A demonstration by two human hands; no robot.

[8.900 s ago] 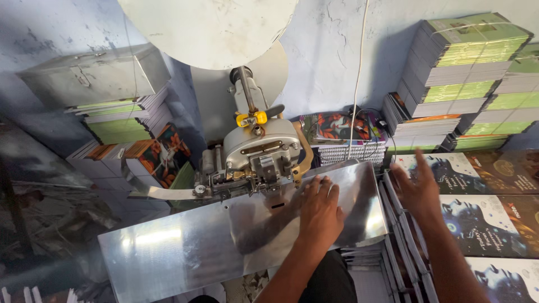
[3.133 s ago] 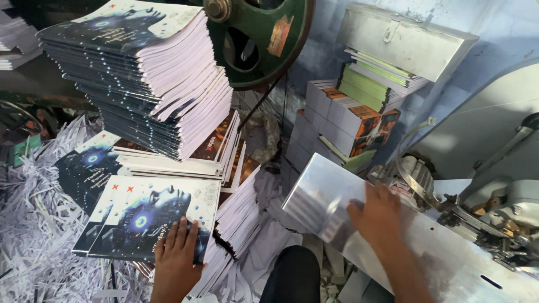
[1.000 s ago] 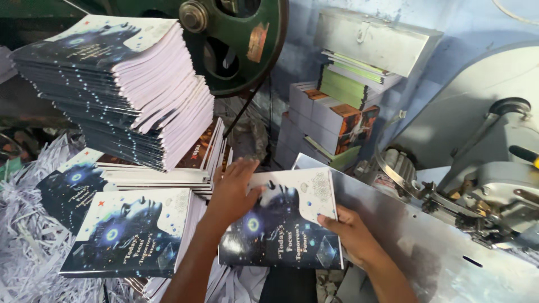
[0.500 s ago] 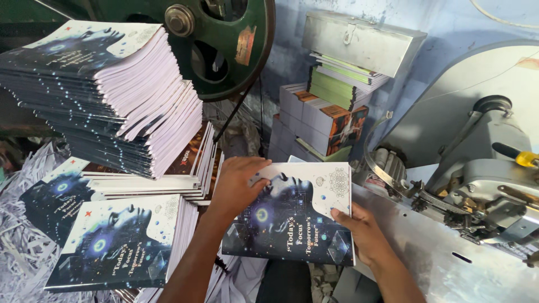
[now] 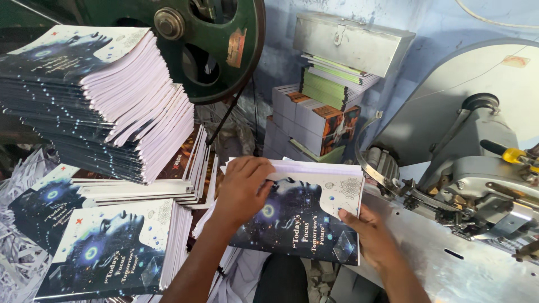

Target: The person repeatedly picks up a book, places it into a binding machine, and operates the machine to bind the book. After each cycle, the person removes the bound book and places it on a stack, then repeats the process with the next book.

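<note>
Landmark: the booklet I'm holding, dark cover with a pale corner, mid-frame between the stacks and the machine.

Far left of it, a short booklet pile sits on paper shreds. Above that, the tall stack fans out and leans toward the booklet; a bump from my elbow could likely slide the top copies off.

Just left of the booklet, my left hand lies over its top edge, fingers curled down on the spine side, gripping. Loose pages show at that edge, so a weak hold could let the inner sheets shift out of line.

At the booklet's right edge, my right hand pinches the cover, thumb on top, fingers under, closed on it.

Right of the booklet, the metal tabletop runs under the stitching machine. Risk as I judge it: fingers near the head get caught, or the booklet goes in crooked and the spine is spoiled.

Behind the booklet, the green flywheel could snag a sleeve if it is turning.
</note>
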